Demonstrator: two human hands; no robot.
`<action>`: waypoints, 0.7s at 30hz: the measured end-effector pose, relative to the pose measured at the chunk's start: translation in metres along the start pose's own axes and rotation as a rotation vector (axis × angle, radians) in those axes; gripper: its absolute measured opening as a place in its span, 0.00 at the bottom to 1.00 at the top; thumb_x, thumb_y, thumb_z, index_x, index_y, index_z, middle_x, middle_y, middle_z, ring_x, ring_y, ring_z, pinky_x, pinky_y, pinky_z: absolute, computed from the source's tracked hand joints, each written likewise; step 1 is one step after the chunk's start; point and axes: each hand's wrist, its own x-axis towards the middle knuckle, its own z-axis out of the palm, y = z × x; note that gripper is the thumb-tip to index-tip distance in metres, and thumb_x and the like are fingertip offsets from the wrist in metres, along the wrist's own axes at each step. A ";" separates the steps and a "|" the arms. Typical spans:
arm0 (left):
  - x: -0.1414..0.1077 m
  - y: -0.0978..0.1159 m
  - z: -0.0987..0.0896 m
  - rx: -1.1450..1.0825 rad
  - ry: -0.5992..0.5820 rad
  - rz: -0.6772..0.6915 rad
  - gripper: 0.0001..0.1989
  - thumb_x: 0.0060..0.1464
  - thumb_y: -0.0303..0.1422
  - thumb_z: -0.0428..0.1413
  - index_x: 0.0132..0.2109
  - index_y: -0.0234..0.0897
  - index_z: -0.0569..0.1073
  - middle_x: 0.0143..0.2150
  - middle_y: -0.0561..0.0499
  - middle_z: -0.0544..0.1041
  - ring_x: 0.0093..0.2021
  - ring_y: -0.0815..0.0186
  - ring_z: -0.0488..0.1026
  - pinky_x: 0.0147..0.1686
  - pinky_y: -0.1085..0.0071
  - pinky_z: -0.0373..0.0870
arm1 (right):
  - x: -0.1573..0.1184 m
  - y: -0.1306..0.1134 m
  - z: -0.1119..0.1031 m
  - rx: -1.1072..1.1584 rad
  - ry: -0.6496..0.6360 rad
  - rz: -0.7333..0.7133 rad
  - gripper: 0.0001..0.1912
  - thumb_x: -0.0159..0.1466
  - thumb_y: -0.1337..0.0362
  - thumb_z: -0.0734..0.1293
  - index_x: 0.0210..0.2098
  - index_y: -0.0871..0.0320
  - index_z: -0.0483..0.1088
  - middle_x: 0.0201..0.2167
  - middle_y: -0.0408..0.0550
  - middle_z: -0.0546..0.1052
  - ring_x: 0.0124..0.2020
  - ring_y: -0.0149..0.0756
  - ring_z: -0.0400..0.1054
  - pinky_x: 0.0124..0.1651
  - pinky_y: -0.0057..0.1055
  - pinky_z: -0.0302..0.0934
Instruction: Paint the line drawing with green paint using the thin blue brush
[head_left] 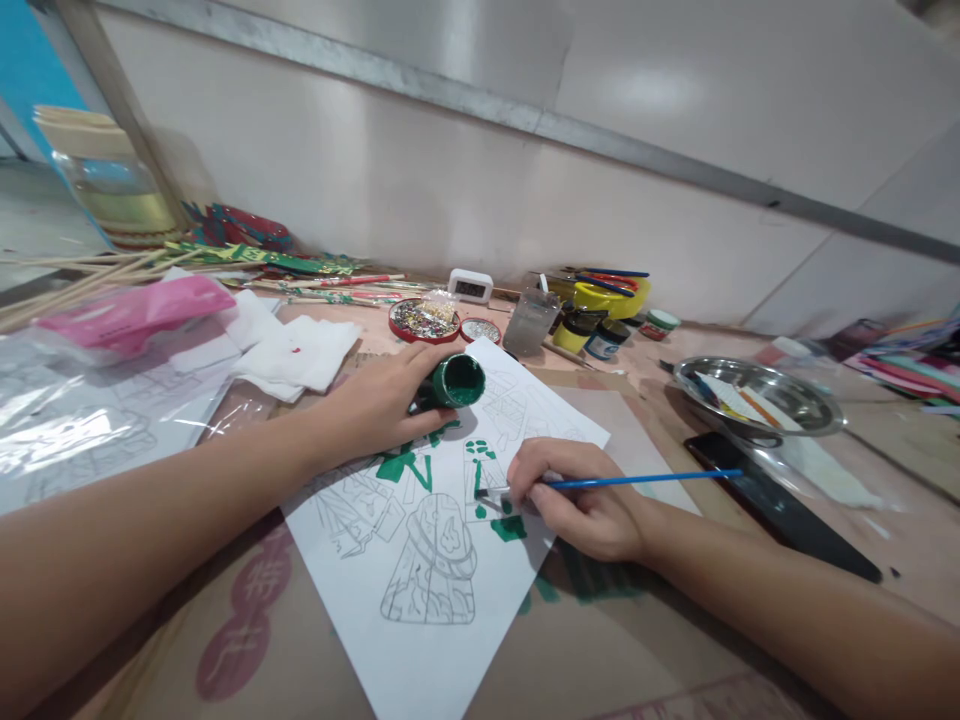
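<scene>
My left hand [390, 395] is wrapped round a small jar of green paint [461, 380], tilted so its mouth faces me, above the upper part of a white sheet [442, 665]. The sheet carries printed line drawings, several patches painted green. In my right hand [574, 495] is a thin blue-handled paintbrush [645, 480], pinched near its bristle end. Its tip touches or hovers just over a small drawing with green marks; I cannot tell which. The fingers of my left hand partly hide the jar's side.
Cardboard [300, 620] lies under the sheet. At right are a steel bowl [825, 415] and a black phone-like slab [795, 520]. Behind stand a cup of cloudy water [529, 325], paint jars [607, 338] and a small clock [470, 287]. White tissues [300, 355] and a pink packet [142, 315] lie left.
</scene>
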 end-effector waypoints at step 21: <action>-0.001 -0.001 0.000 -0.008 0.007 -0.008 0.34 0.62 0.43 0.58 0.70 0.43 0.58 0.66 0.41 0.70 0.59 0.49 0.73 0.55 0.55 0.70 | -0.001 0.002 0.000 -0.034 0.041 0.030 0.10 0.60 0.74 0.60 0.31 0.57 0.71 0.26 0.45 0.76 0.26 0.32 0.70 0.30 0.28 0.66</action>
